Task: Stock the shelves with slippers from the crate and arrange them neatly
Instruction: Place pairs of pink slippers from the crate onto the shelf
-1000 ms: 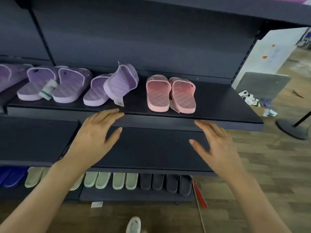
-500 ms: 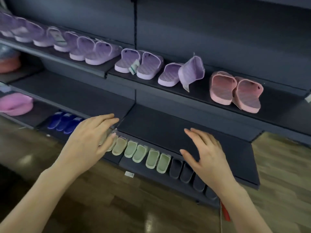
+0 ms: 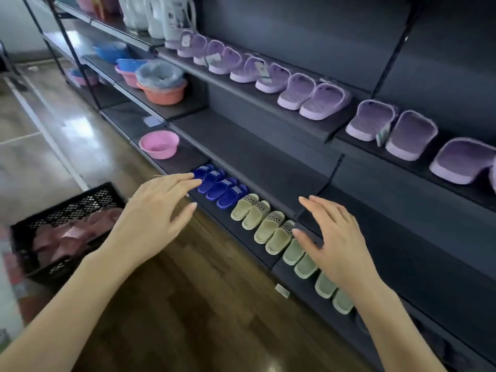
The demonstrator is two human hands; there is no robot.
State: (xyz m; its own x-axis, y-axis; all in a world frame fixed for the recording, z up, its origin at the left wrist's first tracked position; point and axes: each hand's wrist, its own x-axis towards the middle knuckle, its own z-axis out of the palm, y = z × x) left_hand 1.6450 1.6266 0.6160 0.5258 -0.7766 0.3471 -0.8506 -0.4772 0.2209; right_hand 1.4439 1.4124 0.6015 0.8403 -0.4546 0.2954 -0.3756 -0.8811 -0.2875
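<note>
Head view: both hands are out in front of the shelving, fingers spread and relaxed, holding nothing. The left hand (image 3: 150,218) hangs over the floor (image 3: 214,304), with its fingertips just short of the blue slippers (image 3: 220,186). The right hand (image 3: 338,248) hovers in front of the bottom shelf (image 3: 236,233), over the pale green slippers (image 3: 302,261); whether it touches them I cannot tell.

The black mesh crate (image 3: 72,205) sits on the floor to the left, below the left forearm, with pink slippers (image 3: 67,237) piled inside.

Along the bottom shelf the rows run blue, then beige slippers (image 3: 263,224), then pale green, all with their toes pointing outward. The upper shelf (image 3: 249,96) carries a long line of purple slippers (image 3: 314,99), some with tags. The middle shelf (image 3: 255,157) lies between them. Further left a pink basin (image 3: 159,143) stands on a lower shelf, and an orange basin (image 3: 163,89) with a plastic liner stands above it.
</note>
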